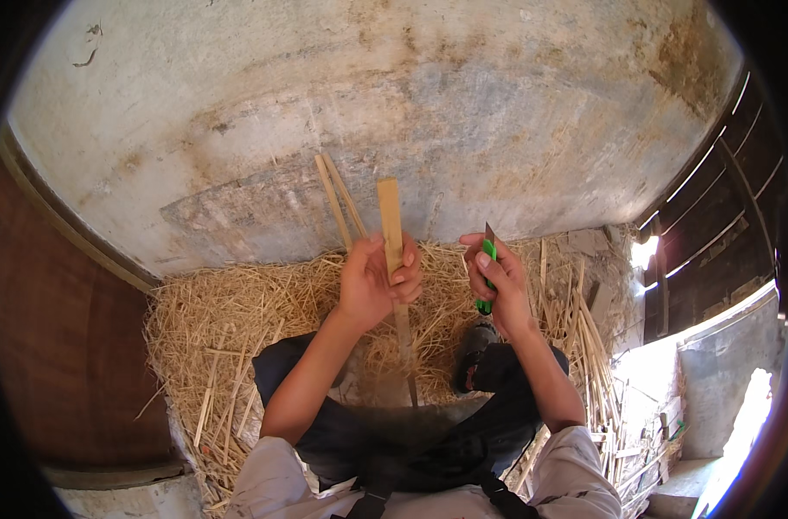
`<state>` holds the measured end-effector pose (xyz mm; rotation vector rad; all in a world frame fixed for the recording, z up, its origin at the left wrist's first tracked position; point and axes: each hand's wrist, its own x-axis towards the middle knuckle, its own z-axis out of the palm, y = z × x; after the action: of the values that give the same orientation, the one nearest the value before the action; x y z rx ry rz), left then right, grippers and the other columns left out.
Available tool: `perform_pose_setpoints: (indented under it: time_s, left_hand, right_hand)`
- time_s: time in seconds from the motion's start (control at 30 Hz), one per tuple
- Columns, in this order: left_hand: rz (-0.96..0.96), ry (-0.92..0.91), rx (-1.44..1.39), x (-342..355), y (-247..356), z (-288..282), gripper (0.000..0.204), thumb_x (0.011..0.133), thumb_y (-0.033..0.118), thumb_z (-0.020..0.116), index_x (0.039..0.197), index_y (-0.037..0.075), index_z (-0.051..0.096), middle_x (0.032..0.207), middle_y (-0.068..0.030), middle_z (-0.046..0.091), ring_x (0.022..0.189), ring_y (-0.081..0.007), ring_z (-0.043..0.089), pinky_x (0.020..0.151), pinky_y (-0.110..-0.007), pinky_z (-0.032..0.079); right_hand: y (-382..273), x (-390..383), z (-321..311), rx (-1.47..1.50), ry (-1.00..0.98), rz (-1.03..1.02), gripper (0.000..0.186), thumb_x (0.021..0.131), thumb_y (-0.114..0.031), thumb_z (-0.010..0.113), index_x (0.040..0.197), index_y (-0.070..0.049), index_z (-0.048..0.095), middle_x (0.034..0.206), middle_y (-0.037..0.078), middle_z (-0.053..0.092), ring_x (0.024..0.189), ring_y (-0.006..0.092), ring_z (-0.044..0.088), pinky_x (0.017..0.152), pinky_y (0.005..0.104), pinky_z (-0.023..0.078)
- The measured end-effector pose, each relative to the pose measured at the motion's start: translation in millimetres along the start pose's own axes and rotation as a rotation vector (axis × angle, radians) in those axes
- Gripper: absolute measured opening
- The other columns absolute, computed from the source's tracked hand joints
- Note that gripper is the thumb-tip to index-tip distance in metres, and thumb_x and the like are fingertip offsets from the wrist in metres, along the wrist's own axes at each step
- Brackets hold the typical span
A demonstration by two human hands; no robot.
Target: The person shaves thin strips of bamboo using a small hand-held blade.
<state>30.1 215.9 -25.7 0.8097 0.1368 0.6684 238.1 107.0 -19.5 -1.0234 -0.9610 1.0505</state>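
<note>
My left hand [377,281] grips a flat bamboo strip [390,223] that stands nearly upright, its lower end running down past my knee. Two thinner bamboo sticks [338,199] rise beside it on the left, and I cannot tell whether the same hand holds them. My right hand [498,281] is closed around a green-handled knife [488,259] with its short blade pointing up. The two hands are about a hand's width apart, and the blade does not touch the strip.
Straw and split bamboo slivers [230,320] cover the ground in front of a stained plaster wall [411,112]. More bamboo strips [589,346] lie at the right. A dark shoe [474,355] shows between my knees. Wooden slats [723,199] stand at the far right.
</note>
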Motion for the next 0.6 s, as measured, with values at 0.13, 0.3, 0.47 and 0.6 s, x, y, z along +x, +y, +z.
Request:
perform_pose_setpoints:
  time_s: [0.13,0.3,0.47,0.6]
  left_hand:
    - [-0.006,-0.003,0.008,-2.1,-2.0,-0.6,0.049,0.104,0.058,0.047,0.091,0.011,0.055,0.069,0.0027,0.041,0.055,-0.0107,0.034,0.053,-0.03,0.027]
    - [-0.005,-0.02,0.11,-1.9,-9.3,-1.9,0.043,0.099,0.054,0.055,0.093,0.011,0.055,0.073,0.0025,0.043,0.057,-0.0108,0.037,0.057,-0.031,0.03]
    - [0.118,-0.046,0.023,-5.2,2.9,0.6,0.046,0.099,0.059,0.053,0.093,0.013,0.054,0.076,0.0029,0.043,0.058,-0.011,0.035,0.057,-0.031,0.028]
    - [0.257,0.008,-0.111,-4.9,13.3,-2.1,0.054,0.1,0.067,0.043,0.089,0.015,0.049,0.075,0.0035,0.04,0.058,-0.0111,0.031,0.057,-0.031,0.026]
  right_hand:
    - [-1.2,-3.7,4.3,-0.01,-0.014,-0.003,0.035,0.104,-0.022,0.065,0.136,-0.006,0.063,0.083,-0.008,0.049,0.059,0.0009,0.036,0.053,0.0217,0.027]
    - [2.8,-6.1,9.9,-0.005,-0.028,0.014,0.037,0.103,-0.016,0.066,0.139,-0.007,0.062,0.092,-0.007,0.053,0.064,0.0004,0.039,0.056,0.0208,0.031]
    - [4.6,-7.3,14.9,-0.073,-0.098,-0.035,0.042,0.1,-0.011,0.071,0.141,-0.008,0.062,0.097,-0.005,0.056,0.079,0.0033,0.052,0.066,0.0227,0.043]
    - [7.0,-8.8,12.6,-0.436,-0.154,-0.041,0.056,0.093,-0.015,0.081,0.144,-0.008,0.059,0.115,0.004,0.066,0.103,0.0145,0.064,0.089,0.031,0.054]
